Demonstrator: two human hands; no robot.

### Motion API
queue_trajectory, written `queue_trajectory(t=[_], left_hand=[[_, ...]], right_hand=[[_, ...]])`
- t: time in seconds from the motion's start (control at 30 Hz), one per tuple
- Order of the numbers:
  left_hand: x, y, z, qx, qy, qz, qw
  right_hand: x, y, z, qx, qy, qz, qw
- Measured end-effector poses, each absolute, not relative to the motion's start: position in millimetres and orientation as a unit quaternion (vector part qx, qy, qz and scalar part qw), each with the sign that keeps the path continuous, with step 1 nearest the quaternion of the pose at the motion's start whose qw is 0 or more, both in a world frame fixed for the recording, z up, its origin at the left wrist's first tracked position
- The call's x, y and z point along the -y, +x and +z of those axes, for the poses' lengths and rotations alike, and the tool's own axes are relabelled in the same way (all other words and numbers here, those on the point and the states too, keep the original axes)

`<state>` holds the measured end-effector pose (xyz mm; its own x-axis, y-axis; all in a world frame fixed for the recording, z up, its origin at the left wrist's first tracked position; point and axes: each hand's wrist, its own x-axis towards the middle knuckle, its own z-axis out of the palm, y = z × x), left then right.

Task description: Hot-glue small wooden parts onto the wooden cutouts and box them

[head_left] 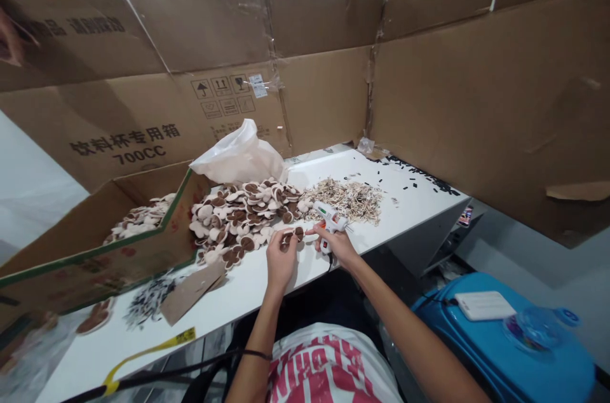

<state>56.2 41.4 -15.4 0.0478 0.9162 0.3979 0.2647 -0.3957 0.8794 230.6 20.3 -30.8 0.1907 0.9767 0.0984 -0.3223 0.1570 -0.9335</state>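
My left hand (281, 258) is closed on a small brown and cream felt piece (298, 234), held just above the front edge of the white table. Close by on its right, my right hand (337, 244) is wrapped round the handle of a white glue gun (330, 217) with green and orange parts. The gun's nozzle is hard to make out. Behind my hands spreads a heap of brown and cream felt pieces (248, 206). A pile of small pale sticks (350, 196) lies just beyond the glue gun.
A cardboard box (95, 266) with more felt pieces stands left, beside a white bag (241, 158). Tall cardboard walls (324, 85) enclose the back and right. Small black pieces (429, 180) lie far right. A blue stool (476, 352) holds a white power bank (483, 306). Another person's hand (10, 40) shows upper left.
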Motion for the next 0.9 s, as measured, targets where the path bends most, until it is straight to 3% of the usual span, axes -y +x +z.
queue_trajectory(t=[0.9], left_hand=[[-41.0, 56.1, -22.0, -0.506, 0.53, 0.599, 0.322]], right_hand=[[-13.1, 230.6, -31.1, 0.456, -0.457, 0.497, 0.58]])
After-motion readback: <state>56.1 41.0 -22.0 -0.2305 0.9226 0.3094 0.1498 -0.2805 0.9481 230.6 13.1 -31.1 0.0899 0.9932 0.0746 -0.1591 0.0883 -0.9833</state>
